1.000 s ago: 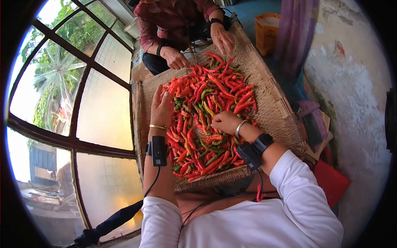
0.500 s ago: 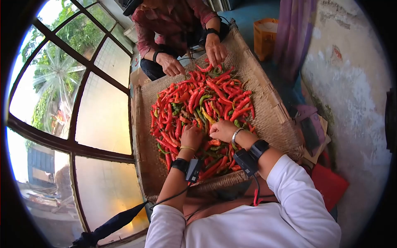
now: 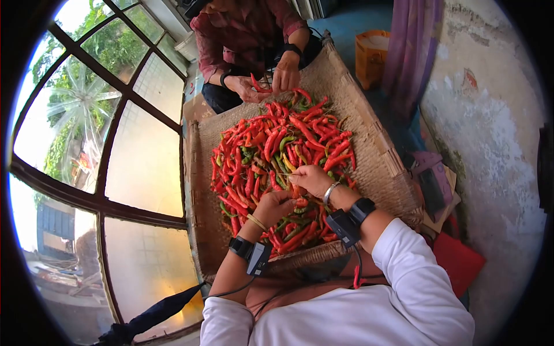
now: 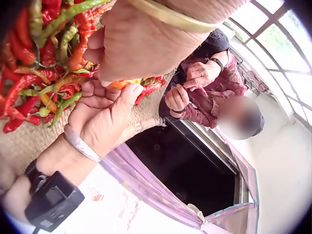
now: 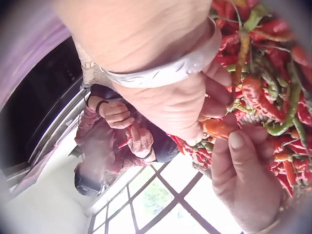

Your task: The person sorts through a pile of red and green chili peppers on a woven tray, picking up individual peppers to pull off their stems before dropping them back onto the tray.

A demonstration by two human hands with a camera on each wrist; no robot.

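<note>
In the head view my right hand [image 3: 313, 180], with a silver bracelet, is over the chili pile [image 3: 259, 150]. It pinches one end of an orange chili pepper [image 5: 216, 128], best seen in the right wrist view. Just nearer to me, my left hand [image 3: 271, 209] faces it with bent fingers. Its thumb [image 5: 237, 141] presses at the chili's other end, while its remaining fingers are partly hidden. Red, green and yellow chilies lie heaped under both hands in a woven tray [image 3: 369, 138].
Across the tray sits another person [image 3: 248, 34], whose hands hold a red chili [image 3: 259, 85]. A paned window [image 3: 144, 138] runs along the left, with a dark folded umbrella [image 3: 156, 308] below it. An orange bucket [image 3: 370, 60] and purple curtain [image 3: 407, 57] are at the far right.
My left hand has come from the pile's left side down to meet my right hand. The other person's hands have come together around a red chili.
</note>
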